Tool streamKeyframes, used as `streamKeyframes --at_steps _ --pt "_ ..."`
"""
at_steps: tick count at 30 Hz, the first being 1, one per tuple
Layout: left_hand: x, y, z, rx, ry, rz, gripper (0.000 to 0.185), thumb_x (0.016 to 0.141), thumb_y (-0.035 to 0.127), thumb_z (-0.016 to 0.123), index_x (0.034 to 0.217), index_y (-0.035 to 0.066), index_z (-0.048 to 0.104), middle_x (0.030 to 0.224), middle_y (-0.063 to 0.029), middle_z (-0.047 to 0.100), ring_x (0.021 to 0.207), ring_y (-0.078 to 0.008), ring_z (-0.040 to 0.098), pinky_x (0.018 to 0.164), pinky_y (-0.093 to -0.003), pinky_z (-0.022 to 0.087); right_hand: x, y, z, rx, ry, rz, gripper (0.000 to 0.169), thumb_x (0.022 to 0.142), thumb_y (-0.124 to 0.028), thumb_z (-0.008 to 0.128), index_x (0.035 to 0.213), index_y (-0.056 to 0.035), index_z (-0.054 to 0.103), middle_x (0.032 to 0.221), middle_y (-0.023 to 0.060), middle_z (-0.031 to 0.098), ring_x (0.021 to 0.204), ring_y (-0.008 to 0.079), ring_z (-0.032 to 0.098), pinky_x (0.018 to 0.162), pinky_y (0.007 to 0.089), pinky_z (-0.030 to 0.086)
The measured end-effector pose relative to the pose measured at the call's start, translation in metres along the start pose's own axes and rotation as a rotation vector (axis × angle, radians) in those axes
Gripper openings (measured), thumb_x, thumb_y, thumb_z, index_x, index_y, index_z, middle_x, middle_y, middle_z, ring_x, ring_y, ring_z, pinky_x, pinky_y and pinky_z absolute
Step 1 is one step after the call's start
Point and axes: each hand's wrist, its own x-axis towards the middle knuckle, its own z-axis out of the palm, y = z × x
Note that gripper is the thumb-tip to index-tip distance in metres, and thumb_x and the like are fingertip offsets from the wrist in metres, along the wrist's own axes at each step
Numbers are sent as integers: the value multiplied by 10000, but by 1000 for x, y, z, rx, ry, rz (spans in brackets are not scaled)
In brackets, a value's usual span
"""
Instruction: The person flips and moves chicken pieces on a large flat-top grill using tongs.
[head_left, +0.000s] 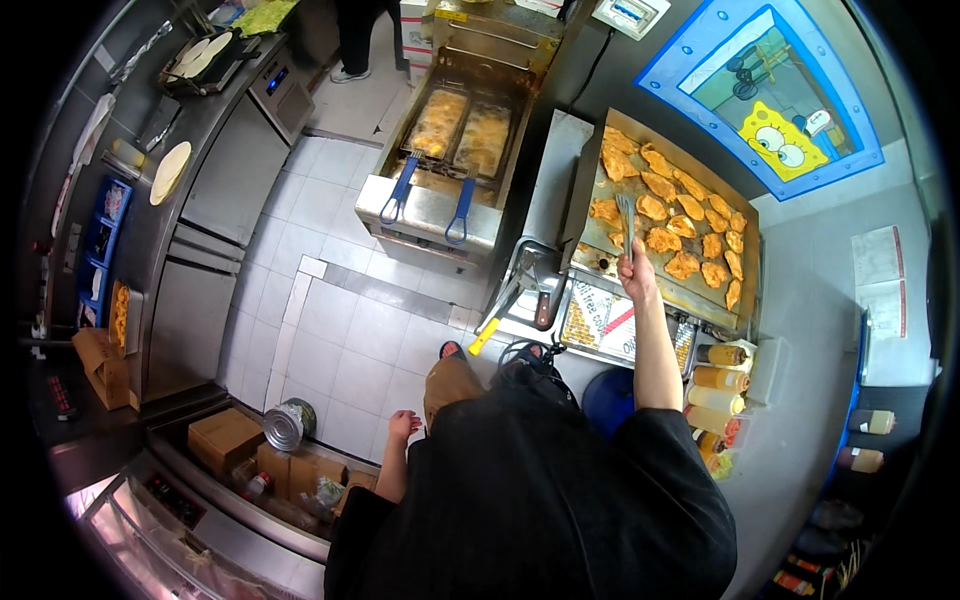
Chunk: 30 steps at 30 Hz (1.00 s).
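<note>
My right hand (637, 276) grips metal tongs (628, 229) over a flat griddle (652, 259). The tongs' tips are close to a browned piece of meat (604, 213); I cannot tell if they touch it. Several more orange-brown pieces, such as one chunk (663, 240), lie spread over the hot plate. Low beside my body hangs my left hand (405, 425), seemingly empty with loosely bent fingers. A metal tray (540, 251) left of the griddle holds a wooden-handled tool (543, 309) and a scraper with a yellow handle (484, 337).
A deep fryer (427, 206) has two bubbling baskets with blue handles (399, 191). Sauce bottles (716, 398) line the griddle's near right side. Flatbreads (171, 174) lie on the left steel counter. A large can (288, 424) and cardboard boxes (225, 439) sit lower left. Another person's leg (352, 37) shows beyond.
</note>
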Motion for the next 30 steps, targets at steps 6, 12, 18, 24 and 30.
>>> streamKeyframes --at_steps 6,12,18,24,30 --pt "-2 9 -19 -5 38 18 213 848 185 498 990 31 538 797 -108 637 714 -214 634 612 -350 499 56 8 36 -13 81 9 239 941 -327 484 867 -111 413 594 23 421 430 77 321 340 199 229" --pt "-8 0 -27 -110 80 64 201 854 182 486 982 39 542 780 -95 639 651 -176 626 552 -296 486 19 19 39 -94 23 -43 207 944 -305 482 914 -99 480 582 -3 395 413 58 293 318 186 213" --pt "-15 -24 -15 -158 82 -5 200 849 166 481 983 30 541 768 -99 631 645 -192 626 543 -305 480 -36 -23 -16 -522 49 27 210 931 -276 518 958 -68 518 540 -48 361 391 39 274 315 195 174" --pt "4 -60 -5 -97 -6 -96 185 844 172 491 944 26 542 714 -114 623 621 -209 628 498 -307 457 -57 -114 -29 -1037 159 32 288 910 -331 550 970 -50 559 562 -31 422 402 44 330 335 206 230" --pt "4 -19 20 20 37 -3 201 842 168 496 957 13 551 735 -120 633 606 -201 626 478 -305 459 -20 -113 -20 -1118 185 -103 261 897 -306 564 815 -58 547 539 -4 425 397 80 341 338 254 250"
